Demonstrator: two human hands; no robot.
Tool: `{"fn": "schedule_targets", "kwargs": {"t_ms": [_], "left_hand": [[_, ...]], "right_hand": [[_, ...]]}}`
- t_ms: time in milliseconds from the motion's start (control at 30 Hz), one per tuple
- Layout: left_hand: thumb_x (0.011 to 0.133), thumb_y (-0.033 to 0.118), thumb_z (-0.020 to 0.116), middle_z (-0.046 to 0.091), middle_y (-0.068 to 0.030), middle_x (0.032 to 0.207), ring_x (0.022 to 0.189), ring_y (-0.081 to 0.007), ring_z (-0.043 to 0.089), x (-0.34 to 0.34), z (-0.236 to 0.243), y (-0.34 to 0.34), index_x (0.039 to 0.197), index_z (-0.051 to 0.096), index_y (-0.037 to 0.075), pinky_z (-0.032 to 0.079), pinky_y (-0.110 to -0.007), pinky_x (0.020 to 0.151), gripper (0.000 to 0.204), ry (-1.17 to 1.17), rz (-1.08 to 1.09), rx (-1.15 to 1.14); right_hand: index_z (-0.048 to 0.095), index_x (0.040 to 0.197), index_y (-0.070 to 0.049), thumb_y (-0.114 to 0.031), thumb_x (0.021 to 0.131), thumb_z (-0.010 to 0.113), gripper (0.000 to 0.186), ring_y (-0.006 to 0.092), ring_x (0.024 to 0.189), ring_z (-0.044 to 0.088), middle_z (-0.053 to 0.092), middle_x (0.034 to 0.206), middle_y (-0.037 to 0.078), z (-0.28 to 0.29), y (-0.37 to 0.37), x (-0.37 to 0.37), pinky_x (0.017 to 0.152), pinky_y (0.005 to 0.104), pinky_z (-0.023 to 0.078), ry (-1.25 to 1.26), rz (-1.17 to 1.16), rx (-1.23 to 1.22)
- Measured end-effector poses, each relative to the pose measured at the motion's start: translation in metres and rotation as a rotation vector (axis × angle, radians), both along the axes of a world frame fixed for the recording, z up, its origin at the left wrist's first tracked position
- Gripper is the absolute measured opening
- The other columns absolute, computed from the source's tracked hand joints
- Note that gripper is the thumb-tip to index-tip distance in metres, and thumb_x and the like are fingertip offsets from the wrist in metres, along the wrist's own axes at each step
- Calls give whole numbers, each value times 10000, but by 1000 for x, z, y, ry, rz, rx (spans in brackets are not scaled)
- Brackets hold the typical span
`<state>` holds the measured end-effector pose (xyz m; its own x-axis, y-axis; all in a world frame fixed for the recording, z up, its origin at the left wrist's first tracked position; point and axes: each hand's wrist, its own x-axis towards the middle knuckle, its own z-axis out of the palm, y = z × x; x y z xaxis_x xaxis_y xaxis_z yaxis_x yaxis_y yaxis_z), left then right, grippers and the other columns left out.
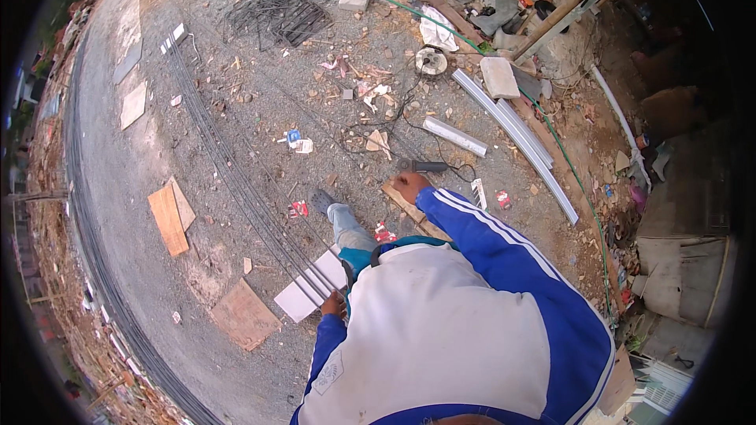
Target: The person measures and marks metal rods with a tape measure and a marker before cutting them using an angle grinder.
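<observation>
Long thin steel rods point(228, 159) run from the upper left down to a pale tile point(290, 304), where their near ends lie side by side. At those ends my left hand point(334, 304) is closed around rods, its fingers partly hidden. My right hand point(411, 186) is curled above a wooden plank point(426, 219). Directly beyond it lies a dark angle grinder point(430, 166) with a black cable; hand and tool look very close, and whether they touch is unclear. What the right fingers hold, if anything, is hidden.
Metal channels point(516, 142) and a short pale profile point(455, 137) lie to the right. A cable reel point(431, 61) and tangled wire point(279, 12) are farther off. Wooden boards point(168, 219) rest on the gravel at left. A green hose point(579, 181) curves along the right.
</observation>
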<state>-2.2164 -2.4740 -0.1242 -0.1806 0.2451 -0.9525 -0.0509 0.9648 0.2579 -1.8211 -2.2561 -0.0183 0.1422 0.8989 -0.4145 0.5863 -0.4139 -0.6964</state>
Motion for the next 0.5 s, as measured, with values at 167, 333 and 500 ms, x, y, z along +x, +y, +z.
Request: {"fn": "schedule_targets", "kwargs": {"t_ms": [167,333,500], "left_hand": [[884,487,470,604,-113,1119,901,-264,603,-90,2,137,1271,435,87,470,-398,705,557,-8,6,-105],[884,498,459,551,-118,1199,977,-243,568,-153,49,326,1266,444,94,427,-461,775,557,76,-39,170],[886,460,462,571,-113,1169,941,-243,584,-222,62,477,1246,469,94,439,-446,758,513,188,-139,141]], "right_hand": [[685,991,-82,-481,766,573,472,328,1015,594,635,1053,190,-74,-25,6,869,390,459,-326,30,-783],[677,1001,-48,-400,796,577,419,312,955,624,655,1013,180,-68,13,38,849,380,475,-370,133,-624],[682,998,-78,-403,798,573,397,316,901,633,672,948,154,-18,169,-56,825,394,475,-62,-381,-463]]}}
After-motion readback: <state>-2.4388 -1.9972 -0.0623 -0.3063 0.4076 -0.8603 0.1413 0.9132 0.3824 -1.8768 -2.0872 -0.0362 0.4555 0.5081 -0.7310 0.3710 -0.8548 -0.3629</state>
